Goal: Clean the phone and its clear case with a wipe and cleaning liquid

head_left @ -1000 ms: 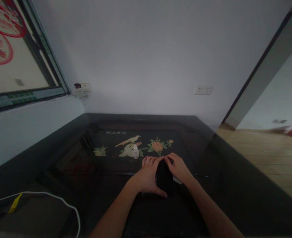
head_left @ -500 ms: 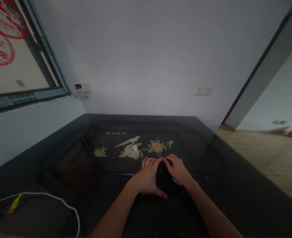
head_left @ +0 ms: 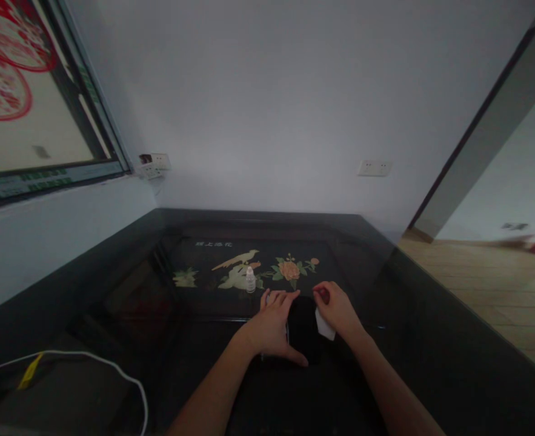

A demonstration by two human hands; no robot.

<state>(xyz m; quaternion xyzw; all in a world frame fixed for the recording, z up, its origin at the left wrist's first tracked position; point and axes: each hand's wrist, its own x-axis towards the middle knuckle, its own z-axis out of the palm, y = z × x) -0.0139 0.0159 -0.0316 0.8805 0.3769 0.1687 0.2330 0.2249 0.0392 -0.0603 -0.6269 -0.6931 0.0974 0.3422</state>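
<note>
Pale wall (head_left: 267, 109) ahead, two socket plates on it. A framed window (head_left: 35, 121) with red paper-cut work is on the left, and a doorway onto a wooden floor (head_left: 489, 284) is on the right.

Dark glossy table (head_left: 431, 351) fills the lower frame – a sunken centre panel carries a bird-and-flower inlay (head_left: 258, 269).

White cable (head_left: 112, 370) loops over the near left corner, with a yellow tag on it.

Both forearms come in from the near edge, and the hands meet just short of the inlay.

Left hand (head_left: 272, 324): spread open and laid flat, fingers pointing away from the person, thumb along the near edge of the dark flat object (head_left: 304, 336). It presses on the object rather than closing round it.

Right hand (head_left: 338, 309): fingers curled in close, thumb and forefinger tips near each other. A white slip (head_left: 325, 326) shows from under the palm and seems held there (paper or cloth, too dim to say).

The dark flat object lies on the table between the two hands, to the right of the left palm and to the left of the right. Its long axis runs near to far. The left hand is the nearer, in full contact – the right is just beside the object's right edge, where the slip overlaps it.

Small pale bottle (head_left: 249, 280) stands upright on the inlay, just beyond the left fingertips and apart from them; its contents can't be made out
</note>
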